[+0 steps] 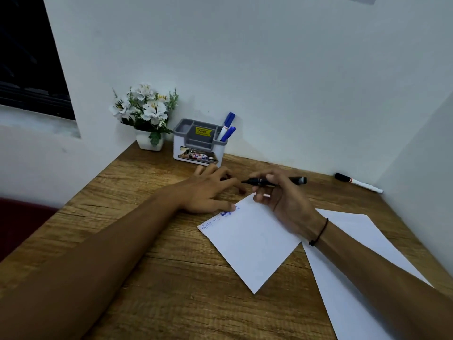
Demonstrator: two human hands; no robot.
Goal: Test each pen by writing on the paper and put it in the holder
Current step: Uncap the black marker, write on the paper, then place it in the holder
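I see my right hand (282, 200) holding a black marker pen (274, 180) roughly level above the far corner of the small white sheet of paper (250, 244), its fingers (263, 191) curled closed around the barrel, the dark tip pointing left toward my left hand (208, 190) and the grey end sticking out to the right. My left hand lies palm down on the wooden bench (152, 278), fingers spread and gripping nothing, its thumb touching the paper's far-left edge beside some blue scribbles (226, 213); whether the pen's tip touches those left fingers I cannot tell, as that spot is blurred. The grey and white plastic pen holder (198, 143) stands at the bench's far edge against the wall, just beyond my left hand, with two blue-capped white markers (228, 128) leaning in its right compartment. A white pot of white artificial flowers (147, 116) sits in the far-left corner beside the holder. A white marker with a black cap (358, 182) lies near the far-right corner, well apart from both hands. A larger white sheet (355, 278) lies under my right forearm toward the bench's right edge.
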